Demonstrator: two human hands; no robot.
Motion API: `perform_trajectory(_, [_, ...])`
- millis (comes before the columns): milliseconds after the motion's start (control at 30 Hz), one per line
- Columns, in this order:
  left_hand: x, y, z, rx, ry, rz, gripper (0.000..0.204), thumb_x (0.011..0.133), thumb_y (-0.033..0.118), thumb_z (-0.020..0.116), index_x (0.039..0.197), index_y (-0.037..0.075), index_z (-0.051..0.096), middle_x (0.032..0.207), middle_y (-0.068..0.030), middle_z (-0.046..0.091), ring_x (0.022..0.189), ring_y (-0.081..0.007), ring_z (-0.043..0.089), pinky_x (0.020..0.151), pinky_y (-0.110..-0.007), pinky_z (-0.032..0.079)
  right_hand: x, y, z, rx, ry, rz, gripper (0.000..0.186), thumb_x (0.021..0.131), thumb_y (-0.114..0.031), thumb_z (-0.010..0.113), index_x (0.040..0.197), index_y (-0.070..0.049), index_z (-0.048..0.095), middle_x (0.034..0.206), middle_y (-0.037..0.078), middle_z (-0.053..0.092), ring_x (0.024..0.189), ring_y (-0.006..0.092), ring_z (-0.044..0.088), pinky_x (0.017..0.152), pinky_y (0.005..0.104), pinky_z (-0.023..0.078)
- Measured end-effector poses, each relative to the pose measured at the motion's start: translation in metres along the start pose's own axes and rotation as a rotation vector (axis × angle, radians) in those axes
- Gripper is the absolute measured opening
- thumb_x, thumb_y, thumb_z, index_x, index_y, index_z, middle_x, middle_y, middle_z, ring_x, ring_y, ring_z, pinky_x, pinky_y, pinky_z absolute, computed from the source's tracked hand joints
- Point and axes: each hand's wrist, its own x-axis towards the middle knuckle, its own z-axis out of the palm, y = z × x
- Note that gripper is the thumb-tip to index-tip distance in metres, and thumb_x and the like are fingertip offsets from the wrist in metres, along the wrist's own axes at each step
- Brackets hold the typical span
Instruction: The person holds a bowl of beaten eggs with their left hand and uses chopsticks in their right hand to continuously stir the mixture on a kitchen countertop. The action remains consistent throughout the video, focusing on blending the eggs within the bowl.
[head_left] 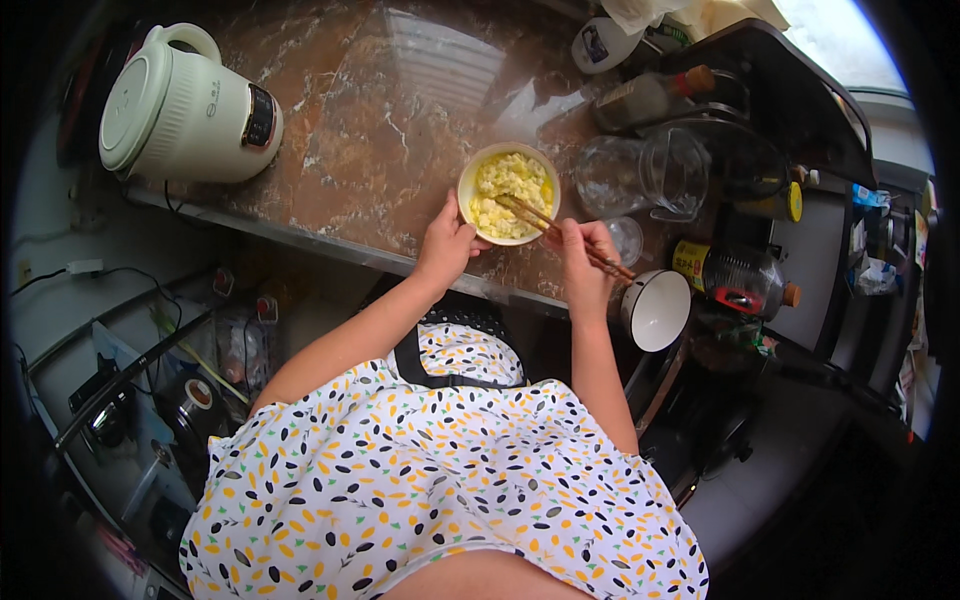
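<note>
A white bowl (pixel 467 190) stands on the brown marbled counter, close to its front edge. Inside lies rice mixed with yellow egg (pixel 510 178), loose and wet-looking. My left hand (pixel 449 240) grips the bowl's near left side, fingers along the rim and wall. In my right hand (pixel 588 255) is a pair of wooden chopsticks (pixel 528 212), their tips down in the rice. An empty white bowl (pixel 660 312) with a dark rim sits just to the right of my right wrist.
A pale green electric appliance (pixel 180 110) with a handle stands at the far left. On the right are a glass pitcher (pixel 640 172), a small clear glass (pixel 625 240), a bottle (pixel 645 98) and a large dark jug (pixel 740 280). A rack (pixel 130 375) is below left.
</note>
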Motion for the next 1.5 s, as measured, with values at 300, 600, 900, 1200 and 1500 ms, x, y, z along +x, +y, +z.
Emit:
perform_trajectory(300, [0.001, 0.003, -0.001, 0.027, -0.004, -0.011, 0.069, 0.094, 0.0, 0.039, 0.151, 0.004, 0.002, 0.117, -0.0081, 0.06, 0.079, -0.0115, 0.066, 0.064, -0.02, 0.049, 0.013, 0.01, -0.006, -0.055, -0.058, 0.06, 0.024, 0.094, -0.019, 0.062, 0.081, 0.0, 0.058, 0.076, 0.007, 0.067, 0.071, 0.0097, 0.063, 0.065, 0.0232, 0.05])
perform_trajectory(600, [0.0, 0.003, 0.0, 0.023, 0.0, -0.003, 0.068, 0.094, 0.001, 0.039, 0.151, 0.003, 0.003, 0.116, -0.0085, 0.061, 0.078, -0.0114, 0.066, 0.063, -0.02, 0.049, 0.014, 0.004, -0.008, -0.039, -0.158, 0.112, 0.021, 0.094, -0.017, 0.06, 0.083, 0.001, 0.059, 0.078, 0.008, 0.067, 0.071, 0.013, 0.065, 0.068, 0.0252, 0.053])
perform_trajectory(900, [0.003, 0.005, -0.001, 0.03, 0.007, -0.018, 0.069, 0.093, 0.0, 0.039, 0.151, 0.004, 0.003, 0.115, -0.0084, 0.061, 0.08, -0.0124, 0.066, 0.065, -0.022, 0.049, 0.02, -0.021, -0.021, -0.102, -0.302, 0.086, 0.016, 0.09, -0.015, 0.065, 0.085, 0.0, 0.06, 0.079, 0.006, 0.068, 0.071, 0.0108, 0.065, 0.067, 0.0232, 0.051])
perform_trajectory(1200, [0.003, 0.002, -0.001, 0.046, 0.037, -0.023, 0.061, 0.093, -0.001, 0.038, 0.15, 0.013, 0.021, 0.115, -0.0057, 0.061, 0.081, -0.0112, 0.068, 0.067, -0.02, 0.05, 0.029, -0.031, -0.032, -0.065, -0.262, 0.092, 0.02, 0.09, -0.018, 0.065, 0.079, -0.003, 0.061, 0.076, 0.004, 0.068, 0.07, 0.0093, 0.063, 0.068, 0.0228, 0.048])
perform_trajectory(1500, [0.001, 0.003, -0.001, 0.046, 0.009, -0.011, 0.068, 0.093, 0.0, 0.039, 0.151, 0.003, 0.004, 0.119, -0.0094, 0.06, 0.078, -0.0116, 0.066, 0.064, -0.021, 0.049, 0.035, -0.018, -0.04, -0.226, -0.265, 0.048, 0.018, 0.09, -0.017, 0.065, 0.082, -0.001, 0.062, 0.078, 0.004, 0.068, 0.073, 0.0087, 0.063, 0.069, 0.0222, 0.047])
